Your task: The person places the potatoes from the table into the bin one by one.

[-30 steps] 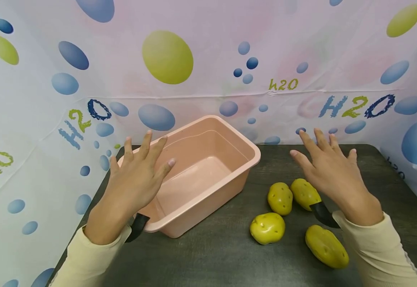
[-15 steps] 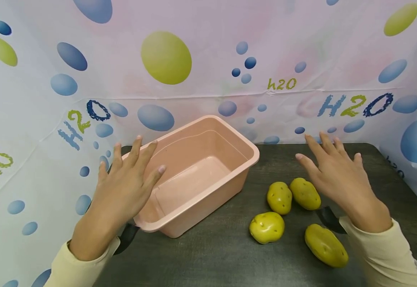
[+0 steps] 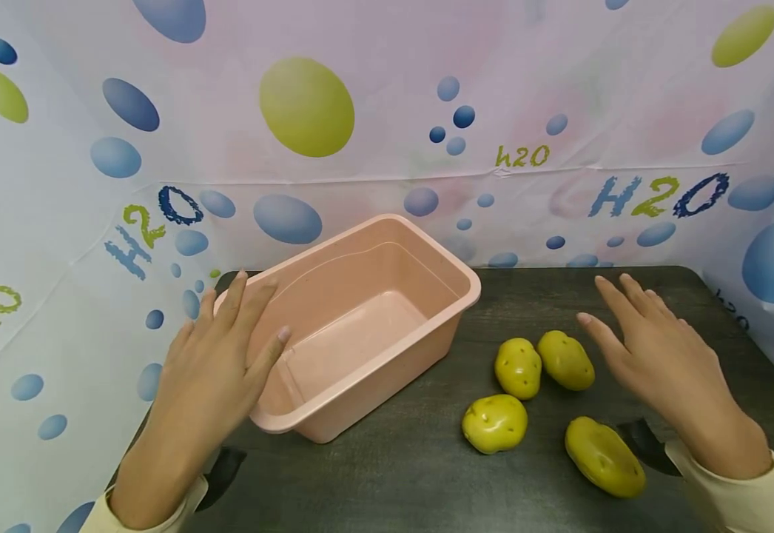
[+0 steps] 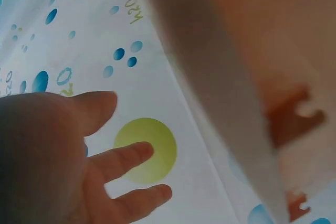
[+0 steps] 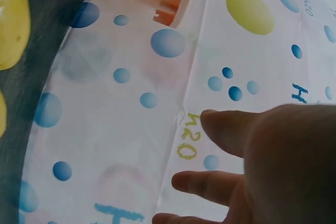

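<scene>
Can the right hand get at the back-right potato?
Probably yes: the right hand is empty, just right of the potato, and the head view shows nothing covering it or between them.

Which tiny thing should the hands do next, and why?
I'd probably lower the right hand onto the yellow potato nearest its thumb. That hand holds nothing, its fingers are stretched out, and all four potatoes lie on the dark table, outside the pink tub.

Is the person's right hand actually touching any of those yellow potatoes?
Apart: the head view shows dark tabletop between the right hand and every yellow potato.
</scene>
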`<state>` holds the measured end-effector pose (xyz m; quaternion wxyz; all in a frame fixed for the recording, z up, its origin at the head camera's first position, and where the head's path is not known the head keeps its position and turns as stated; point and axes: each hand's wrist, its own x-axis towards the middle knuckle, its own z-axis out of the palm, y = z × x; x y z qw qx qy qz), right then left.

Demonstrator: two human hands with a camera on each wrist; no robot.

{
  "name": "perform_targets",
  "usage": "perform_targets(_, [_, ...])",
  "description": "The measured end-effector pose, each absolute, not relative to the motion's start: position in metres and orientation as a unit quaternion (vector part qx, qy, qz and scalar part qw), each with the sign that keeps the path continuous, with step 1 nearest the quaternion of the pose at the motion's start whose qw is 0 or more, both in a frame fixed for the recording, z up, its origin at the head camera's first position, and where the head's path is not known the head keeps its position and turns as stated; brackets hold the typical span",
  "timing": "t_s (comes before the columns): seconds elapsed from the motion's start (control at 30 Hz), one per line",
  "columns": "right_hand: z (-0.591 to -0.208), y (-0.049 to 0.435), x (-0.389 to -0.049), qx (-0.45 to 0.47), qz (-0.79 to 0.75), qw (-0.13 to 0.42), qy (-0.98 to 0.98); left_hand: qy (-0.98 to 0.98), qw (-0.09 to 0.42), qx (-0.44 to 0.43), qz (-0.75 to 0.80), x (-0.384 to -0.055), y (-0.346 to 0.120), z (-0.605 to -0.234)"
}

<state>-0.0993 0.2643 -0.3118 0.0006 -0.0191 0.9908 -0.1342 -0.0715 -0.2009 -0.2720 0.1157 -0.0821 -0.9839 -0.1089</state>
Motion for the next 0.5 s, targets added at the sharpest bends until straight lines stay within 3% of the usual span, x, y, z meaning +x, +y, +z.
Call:
perform_targets(0.17, [-0.323,0.273,-0.091,-0.011,-0.131,-0.011,0.991,-0.974,0.16,-0.091,-0.134,-0.067,-0.21,-0.279])
perform_targets(0.5, [-0.35,0.288,-0.073,-0.008,-0.151,-0.032,0.988,-0.959,0.203,-0.081,-0.179,-0.051,-0.222,-0.299])
